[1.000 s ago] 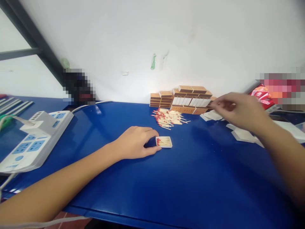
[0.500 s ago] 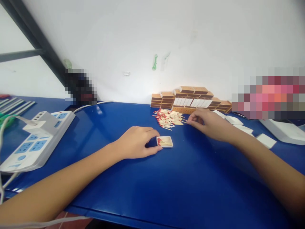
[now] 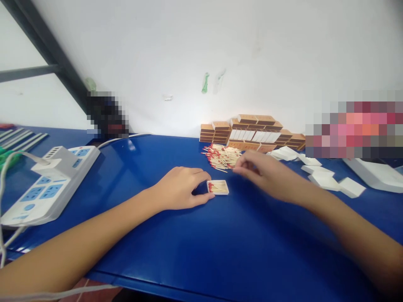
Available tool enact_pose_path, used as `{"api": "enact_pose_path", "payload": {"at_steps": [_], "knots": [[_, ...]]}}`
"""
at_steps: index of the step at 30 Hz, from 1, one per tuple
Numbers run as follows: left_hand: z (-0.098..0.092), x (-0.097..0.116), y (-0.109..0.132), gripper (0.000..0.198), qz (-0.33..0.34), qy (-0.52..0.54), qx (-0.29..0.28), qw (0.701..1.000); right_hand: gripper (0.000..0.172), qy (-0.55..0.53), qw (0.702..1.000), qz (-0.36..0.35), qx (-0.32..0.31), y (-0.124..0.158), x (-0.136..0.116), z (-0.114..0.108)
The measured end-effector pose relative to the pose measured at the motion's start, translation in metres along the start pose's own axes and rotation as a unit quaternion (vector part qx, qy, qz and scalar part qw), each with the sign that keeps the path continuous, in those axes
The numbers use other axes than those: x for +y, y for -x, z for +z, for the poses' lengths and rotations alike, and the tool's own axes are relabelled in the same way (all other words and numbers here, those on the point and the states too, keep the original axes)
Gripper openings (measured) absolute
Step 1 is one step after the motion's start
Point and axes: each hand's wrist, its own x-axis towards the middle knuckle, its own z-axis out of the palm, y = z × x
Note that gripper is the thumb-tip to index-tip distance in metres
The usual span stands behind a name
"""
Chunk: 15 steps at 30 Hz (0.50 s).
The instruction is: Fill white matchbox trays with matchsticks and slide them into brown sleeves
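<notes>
My left hand (image 3: 184, 187) rests on the blue table, its thumb and fingers around the left end of a small white matchbox tray (image 3: 223, 193). Inside the tray lies a layer of red-headed matchsticks (image 3: 217, 186). Just behind it is a loose pile of matchsticks (image 3: 222, 157), heads mostly to the left. At the right edge of this pile, my right hand (image 3: 262, 174) is closed in a pinch, slightly blurred. What sits between its fingertips is hard to see; it looks like matchsticks.
Stacked brown matchboxes (image 3: 256, 123) stand against the wall behind the pile. Several white empty-looking trays (image 3: 324, 179) lie to the right, near a larger white object (image 3: 376, 176). A white power strip (image 3: 59, 182) with cables occupies the left side.
My right hand has moved left and a little toward me, from beside the pile to its near right edge. More white trays show behind it. My left hand stays on the tray.
</notes>
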Motion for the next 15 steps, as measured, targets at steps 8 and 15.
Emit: {"api": "enact_pose_path", "payload": {"at_steps": [8, 15], "knots": [[0.001, 0.002, 0.002, 0.031, 0.005, -0.002, 0.008, 1.000, 0.018, -0.019, 0.999, -0.023, 0.019, 0.003, -0.025, 0.015], [0.001, 0.005, 0.002, 0.031, 0.010, 0.000, 0.003, 1.000, 0.013, 0.015, 0.998, -0.026, 0.048, -0.006, 0.001, 0.027]]}}
